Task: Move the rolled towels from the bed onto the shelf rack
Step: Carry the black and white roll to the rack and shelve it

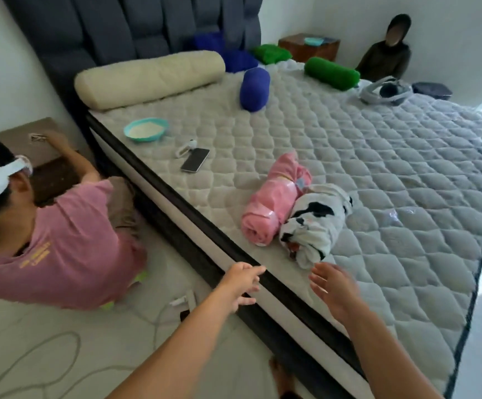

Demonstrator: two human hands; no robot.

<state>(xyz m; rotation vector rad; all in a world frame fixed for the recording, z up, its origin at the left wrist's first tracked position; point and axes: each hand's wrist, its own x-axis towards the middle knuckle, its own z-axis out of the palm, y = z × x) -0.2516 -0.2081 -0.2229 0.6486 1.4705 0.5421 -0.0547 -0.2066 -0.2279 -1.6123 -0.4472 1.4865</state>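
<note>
Head cam is showing both hands spread wide and holding nothing: left hand [241,280] hanging over the mattress edge [193,217], right hand [334,286] just short of the cow-print towel roll [314,223]. Touching it is the pink towel roll [274,203], both running edge-to-headboard. Farther up, two blue rolls [254,89] and two green rolls [332,72] are lying with plenty of bare mattress between.

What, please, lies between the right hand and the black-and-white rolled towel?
Nothing: in the head view only bare mattress separates the right hand from the black-and-white rolled towel.
</note>
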